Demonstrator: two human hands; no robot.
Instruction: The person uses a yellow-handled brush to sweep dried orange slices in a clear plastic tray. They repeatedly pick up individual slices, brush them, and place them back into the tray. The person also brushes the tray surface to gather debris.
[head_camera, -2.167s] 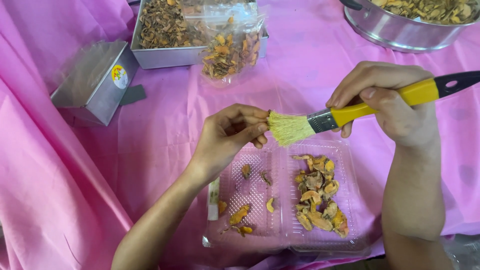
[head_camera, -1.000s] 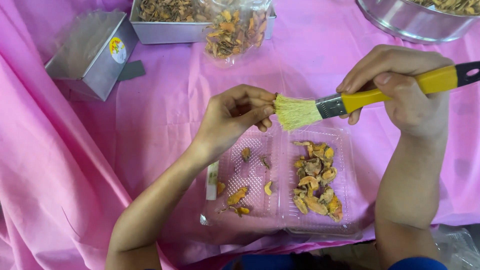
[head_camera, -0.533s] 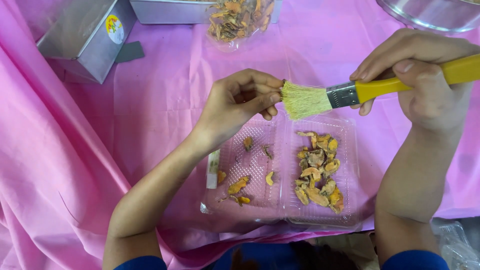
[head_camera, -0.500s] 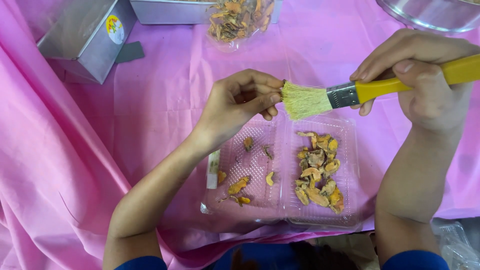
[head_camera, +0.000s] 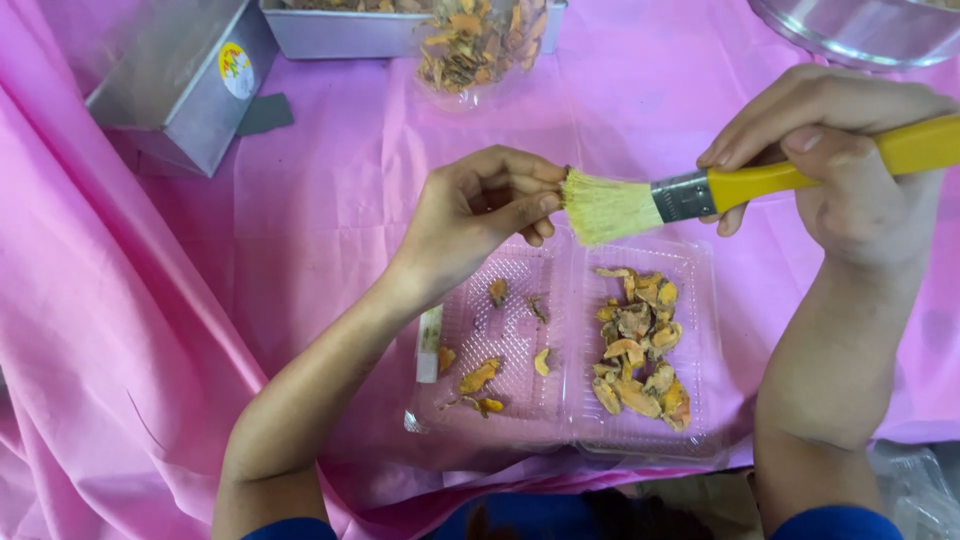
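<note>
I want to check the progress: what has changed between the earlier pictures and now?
Little changed. The left hand still pinches something small against the brush, still gripped by the right hand. Everything sits lower in view, so the camera tilted. The clear tray holds the same dried pieces.

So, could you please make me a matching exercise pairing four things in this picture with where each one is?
Things:
1. brush
2. clear tray
3. metal box
4. bag of dried pieces

Places:
A. top left on the pink cloth
B. held in the right hand
C. top centre, against a metal pan
D. open below both hands

Pairs: 1-B, 2-D, 3-A, 4-C
</note>
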